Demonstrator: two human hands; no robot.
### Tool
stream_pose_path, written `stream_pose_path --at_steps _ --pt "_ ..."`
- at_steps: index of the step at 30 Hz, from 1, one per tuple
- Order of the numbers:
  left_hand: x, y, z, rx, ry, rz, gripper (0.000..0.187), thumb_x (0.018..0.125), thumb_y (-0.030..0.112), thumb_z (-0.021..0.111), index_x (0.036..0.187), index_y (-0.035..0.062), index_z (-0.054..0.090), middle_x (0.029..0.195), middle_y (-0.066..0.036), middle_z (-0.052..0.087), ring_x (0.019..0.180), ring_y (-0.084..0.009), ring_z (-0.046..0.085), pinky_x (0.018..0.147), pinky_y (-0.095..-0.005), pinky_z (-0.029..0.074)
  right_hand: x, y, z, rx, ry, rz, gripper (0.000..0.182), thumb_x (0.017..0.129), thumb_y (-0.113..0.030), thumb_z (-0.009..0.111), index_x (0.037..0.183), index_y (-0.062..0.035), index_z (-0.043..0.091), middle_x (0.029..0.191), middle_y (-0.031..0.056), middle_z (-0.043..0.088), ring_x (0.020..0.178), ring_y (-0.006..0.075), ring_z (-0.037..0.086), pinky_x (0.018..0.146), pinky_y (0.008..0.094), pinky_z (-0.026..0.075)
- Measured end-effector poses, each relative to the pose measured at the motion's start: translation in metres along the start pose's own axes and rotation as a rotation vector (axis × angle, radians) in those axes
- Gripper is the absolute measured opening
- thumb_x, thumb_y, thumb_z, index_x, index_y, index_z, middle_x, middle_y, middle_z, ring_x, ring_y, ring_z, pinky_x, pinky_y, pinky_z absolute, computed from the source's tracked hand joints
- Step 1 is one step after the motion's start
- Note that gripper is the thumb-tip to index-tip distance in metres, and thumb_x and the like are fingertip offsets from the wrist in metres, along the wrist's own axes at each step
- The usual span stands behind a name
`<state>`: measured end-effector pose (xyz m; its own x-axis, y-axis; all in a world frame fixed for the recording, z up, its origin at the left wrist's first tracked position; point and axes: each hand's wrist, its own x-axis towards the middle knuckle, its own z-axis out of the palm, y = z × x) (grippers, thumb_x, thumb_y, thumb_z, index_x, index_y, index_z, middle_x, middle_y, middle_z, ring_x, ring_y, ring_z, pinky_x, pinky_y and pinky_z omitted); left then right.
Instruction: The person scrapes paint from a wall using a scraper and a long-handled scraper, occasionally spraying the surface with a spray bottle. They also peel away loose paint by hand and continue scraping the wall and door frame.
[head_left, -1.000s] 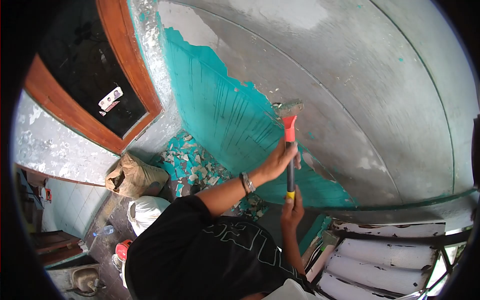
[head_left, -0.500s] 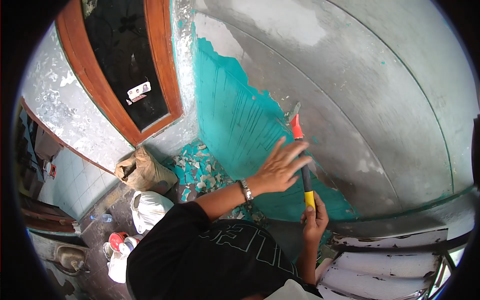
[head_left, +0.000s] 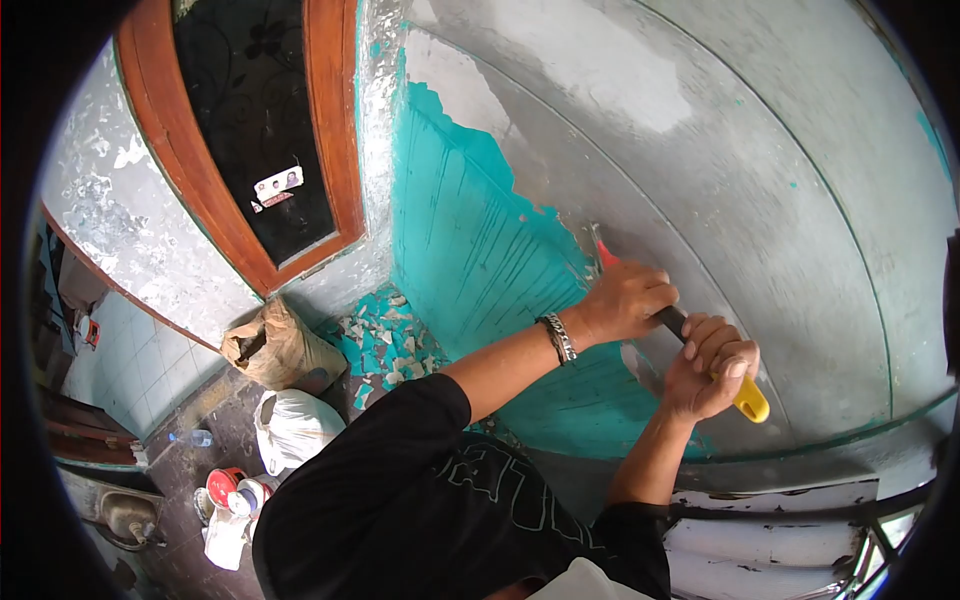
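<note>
A long-handled paint scraper (head_left: pixel 673 319) with a red neck, black grip and yellow end lies at a slant across the wall. My left hand (head_left: pixel 630 298), with a chain bracelet at the wrist, is wrapped round the handle just behind the red neck. Lower down, my right hand (head_left: pixel 712 365) grips the same handle near its yellow end. The blade tip is at the ragged edge where turquoise paint (head_left: pixel 470 250) meets bare grey wall (head_left: pixel 720 200). My fingers hide part of the grip.
Turquoise and whitish paint flakes (head_left: pixel 385 335) lie heaped at the wall's foot. Beside them stand a brown sack (head_left: pixel 280 345) and a white bag (head_left: pixel 297 428). Red and white tubs (head_left: pixel 226 486) sit on the floor. A wooden-framed door (head_left: pixel 338 120) is at left, white slatted panels (head_left: pixel 770 550) at lower right.
My left hand was open beside the handle and has closed round it. My right hand has moved up and right with the yellow end, so the scraper leans more.
</note>
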<state>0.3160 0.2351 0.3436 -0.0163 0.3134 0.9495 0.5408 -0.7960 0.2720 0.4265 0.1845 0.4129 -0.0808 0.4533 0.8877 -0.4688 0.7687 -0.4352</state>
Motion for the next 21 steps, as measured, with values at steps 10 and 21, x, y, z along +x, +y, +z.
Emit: stream_pose_path --at_steps 10,21 --pt "-0.005 -0.031 -0.015 -0.129 0.030 -0.060 0.022 0.066 0.014 0.070 0.068 0.0102 0.048 0.062 -0.005 0.051 0.057 -0.0265 0.056 0.050 -0.0382 0.044 0.010 0.035 0.029 0.014 -0.018 0.002 0.025 0.089 -0.014 0.049 0.069 -0.0083 0.035 0.049 0.0011 0.033 0.042 0.0118 0.032 0.045 0.0297 0.031" --pt "0.015 -0.031 -0.027 -0.193 0.044 -0.011 0.033 0.075 0.021 0.072 0.059 0.0105 0.045 0.051 -0.004 0.045 0.046 -0.0235 0.051 0.043 -0.0353 0.038 0.013 0.029 0.043 0.017 -0.140 -0.085 0.024 0.088 -0.013 0.051 0.070 -0.0091 0.036 0.050 0.0017 0.035 0.044 0.0122 0.034 0.054 0.0317 0.039"
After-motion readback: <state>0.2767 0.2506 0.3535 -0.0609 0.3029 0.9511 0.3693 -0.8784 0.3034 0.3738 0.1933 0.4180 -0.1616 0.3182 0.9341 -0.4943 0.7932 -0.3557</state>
